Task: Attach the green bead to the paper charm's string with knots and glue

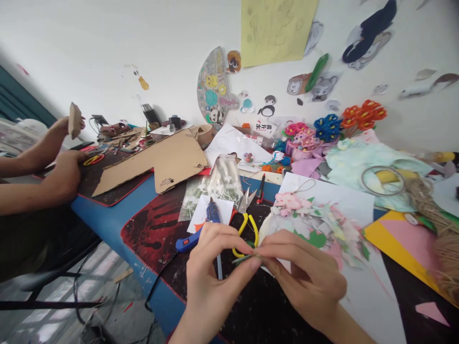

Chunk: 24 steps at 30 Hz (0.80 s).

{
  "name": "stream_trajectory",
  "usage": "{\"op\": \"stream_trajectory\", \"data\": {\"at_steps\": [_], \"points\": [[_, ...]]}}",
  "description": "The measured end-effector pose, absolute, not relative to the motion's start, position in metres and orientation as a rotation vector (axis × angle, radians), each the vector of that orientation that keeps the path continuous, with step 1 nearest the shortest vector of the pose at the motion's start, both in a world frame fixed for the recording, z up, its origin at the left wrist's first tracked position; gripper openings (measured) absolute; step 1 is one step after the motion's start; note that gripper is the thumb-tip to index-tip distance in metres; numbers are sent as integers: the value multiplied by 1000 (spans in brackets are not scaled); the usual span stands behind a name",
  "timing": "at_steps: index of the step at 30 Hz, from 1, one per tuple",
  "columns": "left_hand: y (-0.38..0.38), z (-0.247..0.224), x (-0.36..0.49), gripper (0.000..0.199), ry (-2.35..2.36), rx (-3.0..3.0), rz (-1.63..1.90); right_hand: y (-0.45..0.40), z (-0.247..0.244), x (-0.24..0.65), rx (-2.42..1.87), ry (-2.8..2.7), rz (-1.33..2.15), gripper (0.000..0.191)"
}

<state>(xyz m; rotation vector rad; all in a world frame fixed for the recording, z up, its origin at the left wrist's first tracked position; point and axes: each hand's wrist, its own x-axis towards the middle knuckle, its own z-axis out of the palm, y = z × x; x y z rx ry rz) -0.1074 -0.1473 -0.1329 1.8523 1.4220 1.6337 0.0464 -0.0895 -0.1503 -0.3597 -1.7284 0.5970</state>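
Both my hands meet over the dark mat (263, 306), fingertips almost touching. A thin green strip (241, 260) is pinched between them; its exact kind is too small to make out. Thumb and forefinger of my left hand (211, 272) close on it. My right hand (308, 274) also pinches at its right end, where fingers hide most of it. Just beyond the fingers lie scissors with yellow handles (256, 230), blades pointing away. A blue glue gun (188, 242) rests beside my left hand, its front part on a small white card (195, 215).
Right of my hands, a white sheet (380, 291) carries paper scraps (337, 224). Behind are a clear bag of white sticks (225, 181), a black-and-red pen (261, 189) and cardboard (182, 157). At left, another person's hand (79, 122) holds a brown piece (74, 122). The glue gun's cord (158, 277) crosses the table edge.
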Motion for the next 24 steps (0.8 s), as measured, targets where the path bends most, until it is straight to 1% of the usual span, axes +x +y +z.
{"op": "stream_trajectory", "data": {"at_steps": [12,15,18,24], "points": [[-150,-131,-113,12,1377,1827,1571,-89,-150,47,-350,-1721,636,25],[-152,-130,-113,17,1448,1950,1649,-89,-150,47,-379,-1711,628,24],[-155,-129,-110,20,1600,2198,1732,-89,-152,46,-383,-1704,613,25],[-156,-129,-104,19,1765,2382,1721,-90,-154,46,-389,-1716,567,28]]}}
